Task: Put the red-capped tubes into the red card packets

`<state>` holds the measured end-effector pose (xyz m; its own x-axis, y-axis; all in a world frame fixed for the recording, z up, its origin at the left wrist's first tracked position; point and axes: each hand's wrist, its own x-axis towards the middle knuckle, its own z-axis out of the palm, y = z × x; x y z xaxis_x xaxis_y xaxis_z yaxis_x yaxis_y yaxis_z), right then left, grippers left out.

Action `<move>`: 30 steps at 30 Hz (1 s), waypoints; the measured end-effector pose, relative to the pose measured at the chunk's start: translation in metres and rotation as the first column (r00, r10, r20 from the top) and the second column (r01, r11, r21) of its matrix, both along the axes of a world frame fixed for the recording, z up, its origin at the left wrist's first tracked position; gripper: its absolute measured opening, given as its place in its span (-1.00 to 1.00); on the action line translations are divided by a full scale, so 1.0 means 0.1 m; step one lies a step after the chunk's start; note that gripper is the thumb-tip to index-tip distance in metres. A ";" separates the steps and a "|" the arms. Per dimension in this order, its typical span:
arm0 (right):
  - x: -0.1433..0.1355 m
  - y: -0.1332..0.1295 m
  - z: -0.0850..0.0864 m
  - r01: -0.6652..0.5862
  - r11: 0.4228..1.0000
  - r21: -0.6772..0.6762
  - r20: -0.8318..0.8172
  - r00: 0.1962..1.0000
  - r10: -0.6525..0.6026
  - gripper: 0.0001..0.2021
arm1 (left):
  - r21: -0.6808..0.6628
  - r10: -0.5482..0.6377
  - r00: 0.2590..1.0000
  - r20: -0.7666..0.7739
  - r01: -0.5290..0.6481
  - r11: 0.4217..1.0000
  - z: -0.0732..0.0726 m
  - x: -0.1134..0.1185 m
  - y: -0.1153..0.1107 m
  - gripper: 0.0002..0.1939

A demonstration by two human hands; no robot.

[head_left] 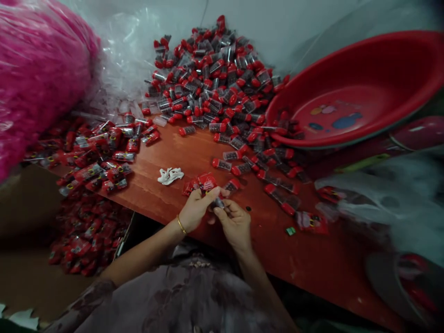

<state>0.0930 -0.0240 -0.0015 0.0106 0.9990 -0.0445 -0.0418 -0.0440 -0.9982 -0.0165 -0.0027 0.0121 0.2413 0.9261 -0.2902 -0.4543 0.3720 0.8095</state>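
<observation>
Near the table's front edge, my left hand [196, 210] and my right hand [238, 224] meet, fingers closed around a small clear tube [218, 202] with something dark in it. Fingers cover most of this tube. Just behind my left hand lies a red printed wrapper [199, 183], beside a red-capped clear tube [232, 186]. A crumpled white scrap [170, 175] rests on the table [163, 152] to the left. Farther back rises a big heap of red-capped tubes with dark contents [215, 83].
Red wrapped tubes [100, 152] pile at left, with more in a box [85, 240] below. A pink-filled bag [41, 69] stands far left. A red basin [367, 92] leans at right, near clear plastic bags [391, 194]. A small green packet [290, 231] lies front right.
</observation>
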 end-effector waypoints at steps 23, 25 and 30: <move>0.44 0.41 -0.41 -0.104 0.954 0.280 0.938 0.240 -0.249 -0.66 | -0.267 0.570 0.822 -0.012 -0.552 0.790 0.11 -1.61 0.68 -0.52; 0.35 0.43 -0.41 -0.132 0.945 0.298 0.931 0.256 -0.258 -0.64 | -0.214 0.526 0.848 -0.071 -0.528 0.822 0.05 -1.38 0.57 -0.63; 0.08 0.61 -0.45 -0.276 0.921 0.274 0.933 0.308 -0.185 -0.68 | 0.233 0.444 0.816 -0.369 -0.381 0.895 -0.22 -0.67 0.30 -0.75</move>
